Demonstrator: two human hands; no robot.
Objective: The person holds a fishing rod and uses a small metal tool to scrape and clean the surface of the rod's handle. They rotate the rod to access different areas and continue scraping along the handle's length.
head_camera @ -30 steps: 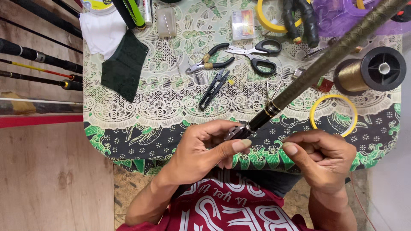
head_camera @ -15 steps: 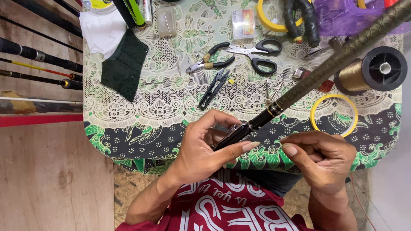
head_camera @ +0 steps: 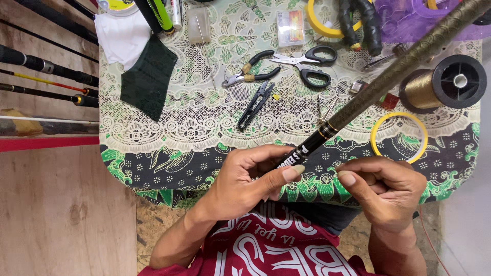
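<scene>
My left hand (head_camera: 245, 179) is closed around the black butt end of a long dark fishing rod blank (head_camera: 388, 76) with a gold band. The blank slants up to the right over the table. The thumb lies along the underside of the black section. My right hand (head_camera: 383, 189) hovers just right of the rod's end at the table's near edge. Its fingers are curled, with the thumb pressed to the forefinger, and nothing shows in it.
On the floral tablecloth (head_camera: 169, 128) lie black scissors (head_camera: 312, 64), pliers (head_camera: 250, 74), black snips (head_camera: 255, 105), a gold thread spool (head_camera: 445, 84), a yellow tape ring (head_camera: 399, 135) and a dark green cloth (head_camera: 146, 79). Several rods (head_camera: 46, 66) lie at the left.
My left hand has shifted its grip on the rod's butt, and the thumb now lies lower along it. The rod and my right hand have barely moved.
</scene>
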